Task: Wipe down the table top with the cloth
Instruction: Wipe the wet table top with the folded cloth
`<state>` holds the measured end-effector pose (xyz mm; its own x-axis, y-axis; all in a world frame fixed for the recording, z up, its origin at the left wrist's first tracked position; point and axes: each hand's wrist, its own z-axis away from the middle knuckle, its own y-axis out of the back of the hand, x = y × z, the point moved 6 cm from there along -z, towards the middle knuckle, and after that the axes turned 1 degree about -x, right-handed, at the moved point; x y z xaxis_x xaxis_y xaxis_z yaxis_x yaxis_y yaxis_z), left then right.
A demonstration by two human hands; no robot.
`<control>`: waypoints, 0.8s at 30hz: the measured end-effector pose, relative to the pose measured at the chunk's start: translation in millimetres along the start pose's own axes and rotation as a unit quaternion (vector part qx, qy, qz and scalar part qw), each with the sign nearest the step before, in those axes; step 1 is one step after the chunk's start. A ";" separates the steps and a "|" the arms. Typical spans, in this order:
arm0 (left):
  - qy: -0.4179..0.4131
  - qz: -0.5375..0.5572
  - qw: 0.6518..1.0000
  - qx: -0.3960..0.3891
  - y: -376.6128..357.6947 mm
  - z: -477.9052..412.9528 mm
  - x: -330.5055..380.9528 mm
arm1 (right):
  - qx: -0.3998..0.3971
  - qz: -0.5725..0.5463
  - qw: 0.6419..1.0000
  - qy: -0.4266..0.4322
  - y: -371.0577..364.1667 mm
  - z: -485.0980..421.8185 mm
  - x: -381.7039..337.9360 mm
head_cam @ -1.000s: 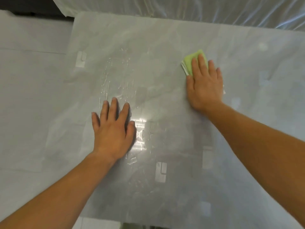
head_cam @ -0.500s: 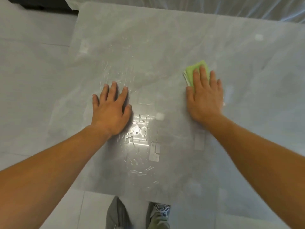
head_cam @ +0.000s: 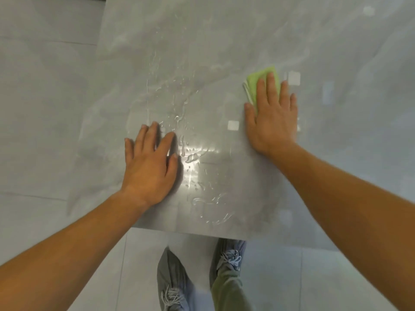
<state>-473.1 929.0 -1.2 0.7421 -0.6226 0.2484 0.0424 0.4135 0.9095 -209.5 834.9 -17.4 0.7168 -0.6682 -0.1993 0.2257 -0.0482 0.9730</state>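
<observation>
The green cloth point(head_cam: 258, 84) was pressed flat on the table top point(head_cam: 202, 41) under the straight, spread fingers of the right hand point(head_cam: 272, 122). The left hand point(head_cam: 150, 167) was laid flat beside it, fingers spread, nothing held. Water beads point(head_cam: 179, 117) lay between the hands. The stroke would best be drawn through them with even pressure, without the cloth being allowed to bunch.

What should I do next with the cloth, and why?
Probably slide the right hand, with the green cloth pressed flat under it, leftward and toward you into the water streaks on the table top. They lie between the cloth and the left hand, which rests flat on the table. That patch looks unwiped.
</observation>
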 end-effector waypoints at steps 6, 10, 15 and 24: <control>-0.015 -0.031 0.999 -0.009 -7.9 5.5 -6.2 | -0.105 0.064 0.923 0.365 -29.9 140.7 -64.5; -0.024 -0.038 0.999 -0.014 -9.7 5.3 -7.2 | -0.057 0.039 0.980 0.189 -12.7 80.1 -12.2; -0.039 -0.023 0.999 -0.019 -14.0 13.7 -6.6 | -0.026 -0.010 0.999 -0.028 -14.9 96.2 -21.6; -0.093 -0.031 0.994 -0.050 -24.7 43.9 0.7 | -0.044 0.019 0.999 0.004 -12.7 170.1 39.3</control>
<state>-503.0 889.2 -8.9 0.5997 -0.7570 0.2593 0.1572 0.4292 0.8894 -296.4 682.9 -17.9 0.7313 -0.6621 -0.1638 0.2546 0.0423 0.9661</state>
